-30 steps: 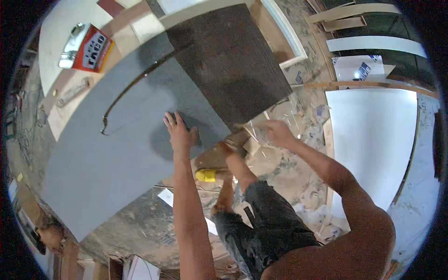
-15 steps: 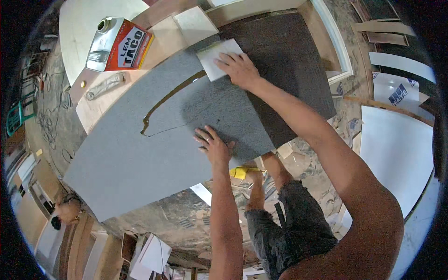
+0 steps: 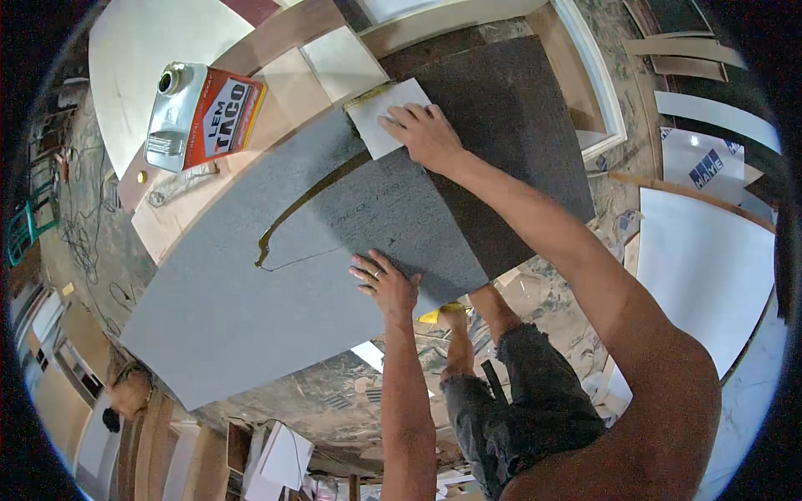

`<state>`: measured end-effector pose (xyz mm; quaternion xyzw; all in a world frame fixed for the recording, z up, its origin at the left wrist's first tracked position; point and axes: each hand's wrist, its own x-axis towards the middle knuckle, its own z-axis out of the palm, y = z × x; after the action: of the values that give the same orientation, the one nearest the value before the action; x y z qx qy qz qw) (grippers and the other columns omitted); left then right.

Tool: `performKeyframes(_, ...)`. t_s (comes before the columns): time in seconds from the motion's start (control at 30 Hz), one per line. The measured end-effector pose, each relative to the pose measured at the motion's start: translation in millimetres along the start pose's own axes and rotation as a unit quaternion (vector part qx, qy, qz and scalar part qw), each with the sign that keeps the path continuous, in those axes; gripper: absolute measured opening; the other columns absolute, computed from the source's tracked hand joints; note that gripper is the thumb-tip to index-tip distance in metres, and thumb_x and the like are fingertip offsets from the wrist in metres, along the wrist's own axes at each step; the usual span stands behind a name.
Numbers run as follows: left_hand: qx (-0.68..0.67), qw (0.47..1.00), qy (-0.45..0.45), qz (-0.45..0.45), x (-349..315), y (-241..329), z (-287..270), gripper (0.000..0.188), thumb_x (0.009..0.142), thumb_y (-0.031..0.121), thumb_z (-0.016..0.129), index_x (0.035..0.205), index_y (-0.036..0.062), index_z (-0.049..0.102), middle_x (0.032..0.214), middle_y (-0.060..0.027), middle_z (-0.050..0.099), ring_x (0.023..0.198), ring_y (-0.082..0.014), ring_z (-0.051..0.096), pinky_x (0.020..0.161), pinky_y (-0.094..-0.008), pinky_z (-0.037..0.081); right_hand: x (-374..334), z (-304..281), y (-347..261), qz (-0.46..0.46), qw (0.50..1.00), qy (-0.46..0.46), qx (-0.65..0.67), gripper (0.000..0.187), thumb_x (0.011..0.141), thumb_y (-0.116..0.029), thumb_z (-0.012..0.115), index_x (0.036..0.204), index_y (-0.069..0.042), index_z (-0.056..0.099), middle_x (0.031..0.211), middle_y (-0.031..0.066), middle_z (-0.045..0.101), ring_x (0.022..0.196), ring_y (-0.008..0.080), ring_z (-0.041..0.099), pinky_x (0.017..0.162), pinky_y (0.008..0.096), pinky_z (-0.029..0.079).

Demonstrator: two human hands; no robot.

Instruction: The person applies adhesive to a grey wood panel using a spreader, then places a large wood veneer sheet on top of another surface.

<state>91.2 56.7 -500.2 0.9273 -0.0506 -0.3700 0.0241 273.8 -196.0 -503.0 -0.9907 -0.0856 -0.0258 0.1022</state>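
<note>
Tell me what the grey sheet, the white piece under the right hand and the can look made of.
Grey sheet: probably laminate or thin board, matte and speckled, lying flat with a wet glue line.
White piece under the right hand: thin, stiff, smooth, plastic or laminate offcut, hard to tell.
Can: metal, shiny silver top with a screw cap.

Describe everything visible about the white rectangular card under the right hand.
The white card is a thin, flat, stiff-looking rectangle, plain and unmarked. It lies tilted near the far edge of the grey sheet, at the upper end of a dark glossy line of liquid. The right hand presses its fingertips on the card's right part; the left hand rests apart on the sheet.
</note>
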Motion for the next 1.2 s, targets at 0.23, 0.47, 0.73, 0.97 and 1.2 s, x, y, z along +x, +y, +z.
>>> performKeyframes(0.23,0.011,0.999,-0.049,-0.013,1.3,0.4,-7.9,0.128,0.078,0.053,0.079,0.155,-0.0048,-0.005,0.157,-0.0387,-0.012,0.144,-0.0615,-0.007,0.109,-0.0732,0.026,-7.9,-16.4,-3.4,-0.023,0.999,0.03,-0.013,0.041,0.087,-0.014,0.056,0.127,-0.018,0.064,0.129,0.0033,0.058,0.112,0.0236,0.055,0.092,0.0419,0.042)
performKeyframes(0.47,0.009,1.0,-0.019,-0.001,3.6,0.1,3.3,0.13,0.077,0.052,0.08,0.155,-0.0056,-0.007,0.157,-0.0389,-0.015,0.143,-0.0622,-0.01,0.108,-0.0744,0.025,23.0,-36.0,7.0,-0.021,0.997,0.054,-0.041,0.039,0.092,-0.016,0.052,0.129,-0.02,0.064,0.13,0.0047,0.06,0.109,0.0235,0.057,0.091,0.0429,0.043)
performKeyframes(0.73,-0.008,1.0,-0.02,-0.002,1.2,1.0,2.0,0.131,0.075,0.049,0.083,0.154,-0.0069,-0.006,0.157,-0.0388,-0.016,0.143,-0.0621,-0.011,0.108,-0.0743,0.025,13.9,-14.1,4.9,-0.013,1.0,-0.006,-0.006,0.048,0.086,-0.007,0.063,0.133,-0.019,0.061,0.135,0.0051,0.059,0.118,0.0249,0.055,0.098,0.0433,0.042)
performKeyframes(0.97,-0.02,1.0,0.011,0.01,-1.0,-7.2,7.2,0.132,0.073,0.048,0.085,0.155,-0.0036,-0.004,0.157,-0.0381,-0.013,0.143,-0.0629,-0.009,0.106,-0.0765,0.026,-2.3,-26.0,-21.0,-0.003,0.992,-0.126,-0.016,0.035,0.084,-0.015,0.064,0.119,-0.019,0.067,0.12,0.0053,0.065,0.116,0.0275,0.057,0.097,0.0478,0.042)
performKeyframes(1.2,-0.014,1.0,-0.003,0.018,-9.1,-1.8,-1.3,0.126,0.075,0.051,0.082,0.156,-0.0053,0.002,0.158,-0.038,-0.008,0.144,-0.0619,-0.004,0.105,-0.0755,0.029,-269.8,-63.9,-92.7,-0.003,0.962,-0.271,0.028,0.044,0.084,-0.011,0.061,0.126,-0.022,0.066,0.125,0.0039,0.066,0.114,0.026,0.057,0.104,0.0507,0.04)
